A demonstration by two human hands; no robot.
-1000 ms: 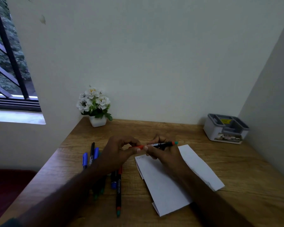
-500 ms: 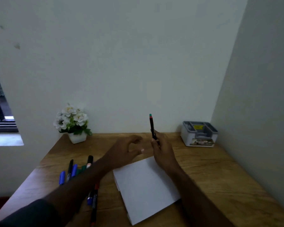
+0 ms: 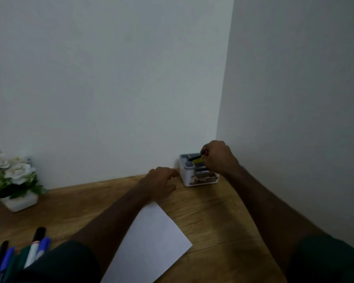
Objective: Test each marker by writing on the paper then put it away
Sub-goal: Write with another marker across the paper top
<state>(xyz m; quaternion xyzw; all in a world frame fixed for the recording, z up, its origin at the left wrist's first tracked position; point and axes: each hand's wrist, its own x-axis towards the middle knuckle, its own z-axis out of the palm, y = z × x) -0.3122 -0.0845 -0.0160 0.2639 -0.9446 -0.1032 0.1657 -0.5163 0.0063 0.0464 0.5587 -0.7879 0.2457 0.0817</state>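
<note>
**Put-away step: marker held over the organiser**

A dark marker (image 3: 194, 157) is pinched in the grip of the right hand (image 3: 218, 158), fingers curled round its rear end. It is held tilted, its free end pointing down and left over the compartments of the white desk organiser (image 3: 199, 172) at the far right corner of the tabletop (image 3: 223, 211). Whether the tip already touches a compartment cannot be told; which compartment is meant is not resolved either.

The left hand (image 3: 158, 181) is seen near the far edge, just beside the organiser's left wall, fingers loosely bent, nothing held. Contact with the organiser cannot be confirmed.

The paper (image 3: 151, 244) lies at the near middle of the tabletop. The remaining markers (image 3: 32, 255) lie clustered at the near left corner, well apart from the organiser. A flower pot (image 3: 20, 202) stands at the far left.

Judged step: stowing of one tested marker. Next move, as judged: the marker is to be lowered into a compartment and the grip released, then the next marker is to be fetched from the cluster.
</note>
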